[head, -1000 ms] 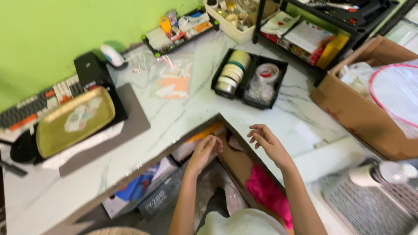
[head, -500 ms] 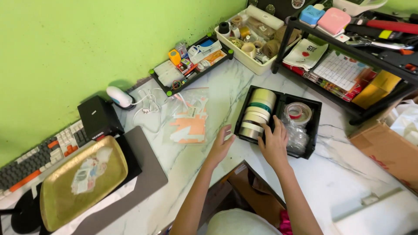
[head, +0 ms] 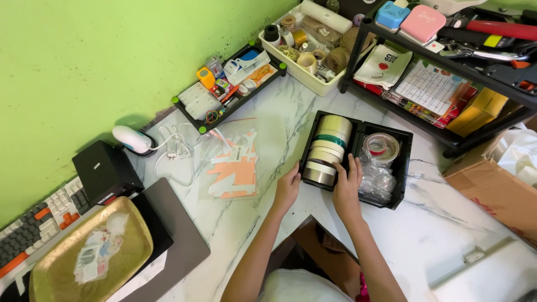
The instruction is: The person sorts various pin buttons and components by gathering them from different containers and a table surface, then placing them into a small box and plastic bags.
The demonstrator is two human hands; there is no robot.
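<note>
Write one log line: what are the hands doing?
left hand: touching black tray | right hand: on tape rolls | surface: marble table
</note>
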